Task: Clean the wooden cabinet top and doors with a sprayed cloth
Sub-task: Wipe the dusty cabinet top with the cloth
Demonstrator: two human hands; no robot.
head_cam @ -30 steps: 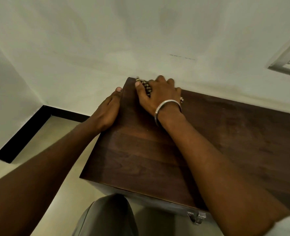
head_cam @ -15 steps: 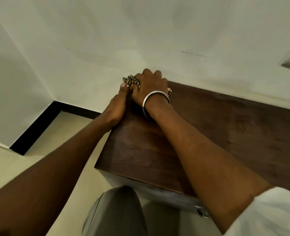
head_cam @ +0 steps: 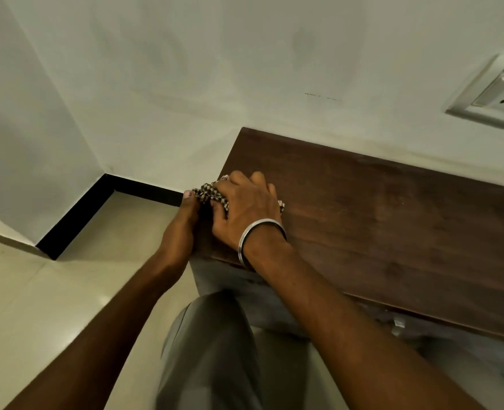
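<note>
R hand (head_cam: 245, 211) grasps the bunched checked cloth (head_cam: 212, 195), pressing it on the cabinet top (head_cam: 378, 232) at its L edge, L hand (head_cam: 182, 229) flat vs the side, holding nothing; top prob. mid-wipe, doors (head_cam: 224, 276) apparently not yet done.

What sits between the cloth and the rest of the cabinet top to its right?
Nothing visible. The right hand grips the checked cloth at the left edge of the cabinet top; no object shows on the wood rightward to the frame edge. The left hand lies against that left edge, outside the path.
</note>
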